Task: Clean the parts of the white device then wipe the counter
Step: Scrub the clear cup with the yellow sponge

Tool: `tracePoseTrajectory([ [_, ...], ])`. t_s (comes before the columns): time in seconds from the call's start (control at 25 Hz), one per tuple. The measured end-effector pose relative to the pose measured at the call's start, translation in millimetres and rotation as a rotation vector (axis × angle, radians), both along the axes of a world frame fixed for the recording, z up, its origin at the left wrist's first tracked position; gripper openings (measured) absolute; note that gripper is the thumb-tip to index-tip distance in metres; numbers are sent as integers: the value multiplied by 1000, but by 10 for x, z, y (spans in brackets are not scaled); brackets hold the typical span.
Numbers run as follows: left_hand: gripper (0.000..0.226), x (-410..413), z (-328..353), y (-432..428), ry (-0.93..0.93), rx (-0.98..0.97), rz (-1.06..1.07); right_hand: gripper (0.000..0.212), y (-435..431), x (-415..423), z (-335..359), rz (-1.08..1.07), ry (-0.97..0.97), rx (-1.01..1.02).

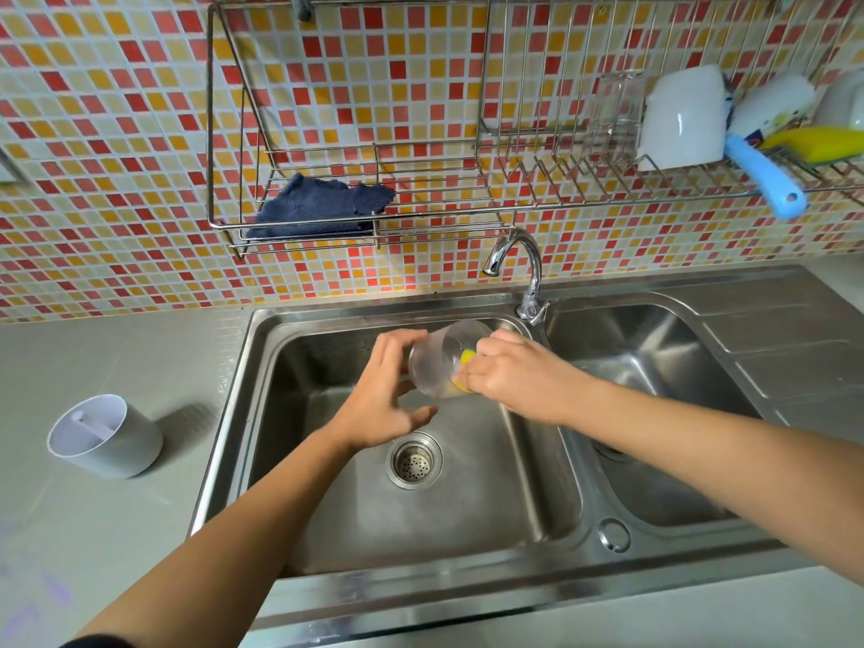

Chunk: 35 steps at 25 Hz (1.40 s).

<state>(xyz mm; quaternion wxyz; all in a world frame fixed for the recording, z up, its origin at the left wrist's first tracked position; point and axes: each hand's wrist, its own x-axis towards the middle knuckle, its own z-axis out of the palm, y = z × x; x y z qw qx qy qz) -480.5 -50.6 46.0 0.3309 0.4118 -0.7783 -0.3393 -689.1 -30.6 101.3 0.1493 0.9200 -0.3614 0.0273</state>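
Over the left sink basin [327, 507] my left hand [383, 395] grips a clear plastic cup [437, 362], tilted with its mouth toward the right. My right hand [509, 376] presses a yellow sponge [465, 367] into the cup's mouth; most of the sponge is hidden by my fingers. The white cylindrical device body [105, 434] stands upright on the grey counter [93, 530], left of the sink.
A chrome tap [523, 268] rises behind the sink, between the two basins. A wall rack above holds a dark blue cloth [318, 205], a glass, white cups, a blue-handled brush [766, 180] and a yellow item. The right basin [654, 413] and drainboard lie to the right.
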Motion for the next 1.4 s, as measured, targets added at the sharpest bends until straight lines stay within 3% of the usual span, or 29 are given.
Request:
tracePoseTrajectory([
  [0.12, 108, 42, 73, -30, -107, 61, -94, 25, 22, 9, 25, 193, 65, -165],
  [0.2, 101, 25, 68, -28, -153, 22, -93, 42, 9, 22, 23, 216, 67, -160],
  [0.32, 91, -1, -4, 13, -148, -41, 11, 25, 99, 118, 9, 58, -79, 70],
  [0.44, 91, 46, -68, 30, -121, -60, 102, 44, 198, 158, 88, -147, -395, 533],
  [0.64, 91, -33, -80, 44, -128, -64, 108, 39, 195, 175, 90, -42, -246, 423],
  [0.76, 91, -27, -95, 12, -100, -62, 172, 39, 245, 227, 135, -212, -461, 547],
  [0.96, 89, -142, -114, 63, -93, -98, 164, 24, 201, 242, 74, -103, -246, 320],
  [1.16, 100, -24, -26, 13, -43, 109, -21, 20, -25, 43, 26, 81, 109, -41],
  [1.24, 105, -1, 6, -10, -81, 79, -74, 22, -55, 58, 37, 159, 186, -122],
  [1.32, 97, -18, -18, -21, -116, 2, -83, 23, -66, 84, -5, 186, 180, -159],
  [1.4, 89, -28, -65, -10, -105, -11, -34, 20, 16, 117, -21, 105, 8, -55],
])
